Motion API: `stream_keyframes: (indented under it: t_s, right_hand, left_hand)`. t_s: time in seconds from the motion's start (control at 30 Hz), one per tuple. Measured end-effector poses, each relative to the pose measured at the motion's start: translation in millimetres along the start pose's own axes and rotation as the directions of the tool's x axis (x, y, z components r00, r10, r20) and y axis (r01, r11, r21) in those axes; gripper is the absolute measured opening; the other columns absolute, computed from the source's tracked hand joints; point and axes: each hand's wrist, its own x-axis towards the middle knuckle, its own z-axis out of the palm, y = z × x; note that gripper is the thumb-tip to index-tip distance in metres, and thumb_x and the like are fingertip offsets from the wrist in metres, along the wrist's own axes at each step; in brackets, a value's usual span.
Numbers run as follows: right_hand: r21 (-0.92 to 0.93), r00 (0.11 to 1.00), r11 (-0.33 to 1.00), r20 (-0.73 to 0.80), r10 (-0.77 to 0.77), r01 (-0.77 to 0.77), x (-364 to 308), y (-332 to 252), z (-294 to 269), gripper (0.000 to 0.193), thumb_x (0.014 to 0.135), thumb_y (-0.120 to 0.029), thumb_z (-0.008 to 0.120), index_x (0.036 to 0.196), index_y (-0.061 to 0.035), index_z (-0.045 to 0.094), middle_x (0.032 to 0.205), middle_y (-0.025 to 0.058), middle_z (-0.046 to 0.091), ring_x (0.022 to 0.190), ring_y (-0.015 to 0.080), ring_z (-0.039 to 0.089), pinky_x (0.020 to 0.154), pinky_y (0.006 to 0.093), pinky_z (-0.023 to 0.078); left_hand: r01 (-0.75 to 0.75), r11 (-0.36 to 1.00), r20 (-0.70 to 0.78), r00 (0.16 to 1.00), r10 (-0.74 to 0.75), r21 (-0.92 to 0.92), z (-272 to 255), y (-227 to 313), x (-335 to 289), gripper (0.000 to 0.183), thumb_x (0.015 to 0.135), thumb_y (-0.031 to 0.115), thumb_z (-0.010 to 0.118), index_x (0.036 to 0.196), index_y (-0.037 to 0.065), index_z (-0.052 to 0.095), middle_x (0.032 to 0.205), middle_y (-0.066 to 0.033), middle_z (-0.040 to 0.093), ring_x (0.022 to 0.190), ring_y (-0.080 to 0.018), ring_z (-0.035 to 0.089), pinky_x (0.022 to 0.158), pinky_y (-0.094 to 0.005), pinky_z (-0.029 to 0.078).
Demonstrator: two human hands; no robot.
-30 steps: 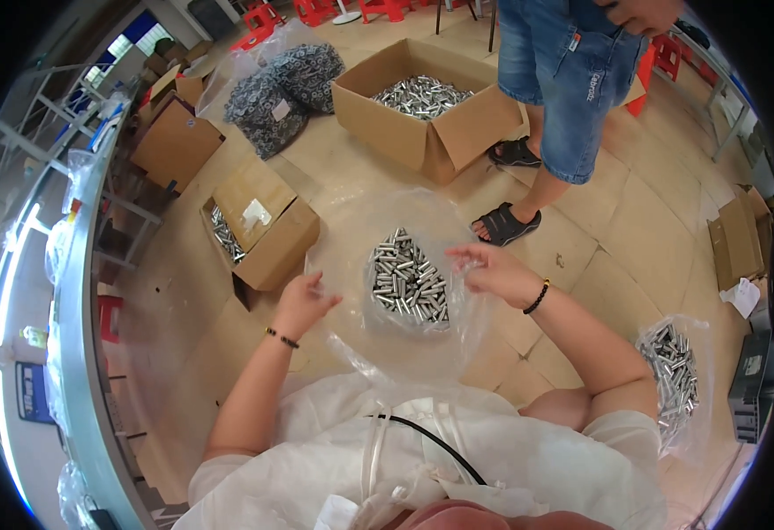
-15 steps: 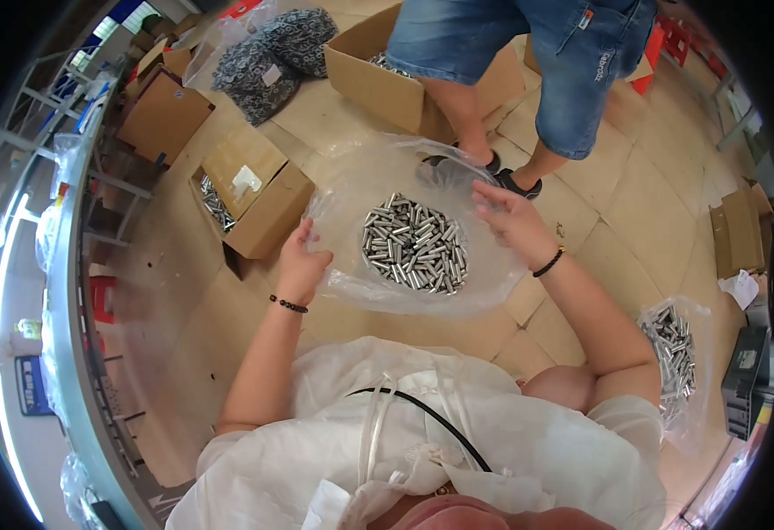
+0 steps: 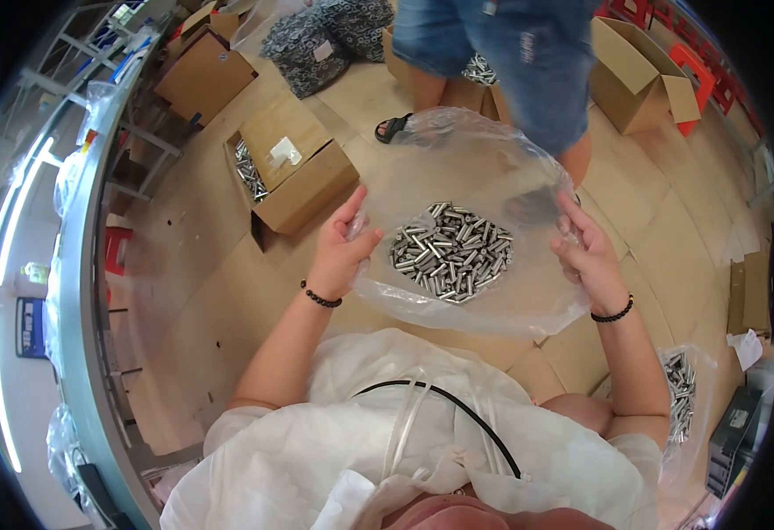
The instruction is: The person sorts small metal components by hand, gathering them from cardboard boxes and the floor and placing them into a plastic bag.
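Note:
A clear plastic bag (image 3: 528, 309) is spread wide in front of me, its mouth facing up. Short shiny metal cylinders (image 3: 453, 253) lie heaped in the bottom of it. My left hand (image 3: 338, 252) is closed on the left side of the bag's rim, with the plastic between thumb and fingers. On the opposite side, my right hand (image 3: 592, 252) pinches the rim, the fingers bent around the film. Each wrist wears a dark beaded bracelet.
A cardboard box (image 3: 307, 199) with more metal pieces stands beyond my left hand. A person in denim shorts (image 3: 515, 71) stands just past the bag. Another bag of cylinders (image 3: 683, 397) sits by my right elbow. A long bench (image 3: 95, 265) runs along the left.
My right hand has closed from spread fingers onto the rim and come nearer to me. The bag is pulled rounder and wider. The person beyond has stepped, and my view has shifted.

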Motion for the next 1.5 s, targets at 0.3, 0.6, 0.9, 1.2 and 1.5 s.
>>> stream_keyframes:
  t_s: [0.3, 0.6, 0.9, 1.2, 1.5]
  right_hand:
    - [-0.027, 0.994, 0.994, 0.001, 0.108, -0.108, 6.2, 17.7, 0.4, 0.069, 0.08, 0.001, 0.062, 0.142, -0.0069, 0.032, 0.086, -0.0097, 0.038, 0.058, -0.0028, 0.033, 0.043, 0.0147, 0.024]
    - [0.01, 0.986, 0.986, 0.032, 0.165, -0.166, 7.9, 14.5, -2.8, 0.065, 0.082, 0.002, 0.059, 0.141, -0.0056, 0.033, 0.083, -0.0101, 0.037, 0.057, -0.002, 0.03, 0.045, 0.016, 0.023]
    - [0.034, 0.985, 0.986, 0.054, 0.161, -0.163, 5.7, 15.4, -3.3, 0.056, 0.083, 0.001, 0.057, 0.136, -0.0041, 0.041, 0.076, -0.0106, 0.037, 0.056, -0.0023, 0.029, 0.044, 0.0158, 0.022]
    - [0.046, 0.98, 0.981, 0.081, 0.182, -0.186, 1.6, 19.7, -7.4, 0.047, 0.083, -0.001, 0.059, 0.129, -0.0021, 0.049, 0.067, -0.0113, 0.038, 0.053, -0.0013, 0.03, 0.044, 0.0163, 0.023]
    - [0.037, 0.974, 0.98, 0.126, 0.19, -0.196, 4.9, 19.5, -8.4, 0.044, 0.084, -0.001, 0.057, 0.128, -0.0027, 0.051, 0.067, -0.0113, 0.037, 0.053, -0.0007, 0.029, 0.043, 0.0178, 0.022]
  left_hand:
    - [0.013, 0.999, 0.0, 1.0, -0.013, 0.05, 11.4, -27.1, 20.6, 0.069, 0.079, -0.006, 0.061, 0.141, 0.008, 0.034, 0.075, 0.0088, 0.041, 0.056, -0.0003, 0.037, 0.046, -0.0169, 0.031]
    - [0.224, 0.973, 0.105, 0.97, -0.217, -0.058, 8.4, -16.6, 20.1, 0.066, 0.078, -0.007, 0.061, 0.138, 0.008, 0.04, 0.069, 0.0091, 0.039, 0.055, -0.0002, 0.035, 0.045, -0.016, 0.028]
    - [0.205, 0.958, 0.226, 0.961, -0.159, -0.202, 10.1, -17.6, 19.3, 0.06, 0.083, -0.002, 0.058, 0.139, 0.009, 0.037, 0.07, 0.0074, 0.043, 0.054, -0.0001, 0.035, 0.042, -0.0153, 0.026]
    - [0.207, 0.956, 0.248, 0.956, -0.154, -0.207, 11.6, -24.8, 18.0, 0.06, 0.083, -0.002, 0.058, 0.138, 0.009, 0.037, 0.071, 0.0071, 0.044, 0.054, -0.0001, 0.035, 0.042, -0.0149, 0.026]
    - [0.203, 0.953, 0.273, 0.952, -0.138, -0.226, 9.4, -25.3, 20.9, 0.061, 0.084, -0.003, 0.058, 0.139, 0.008, 0.035, 0.07, 0.0066, 0.043, 0.055, -0.0009, 0.036, 0.043, -0.0154, 0.027]
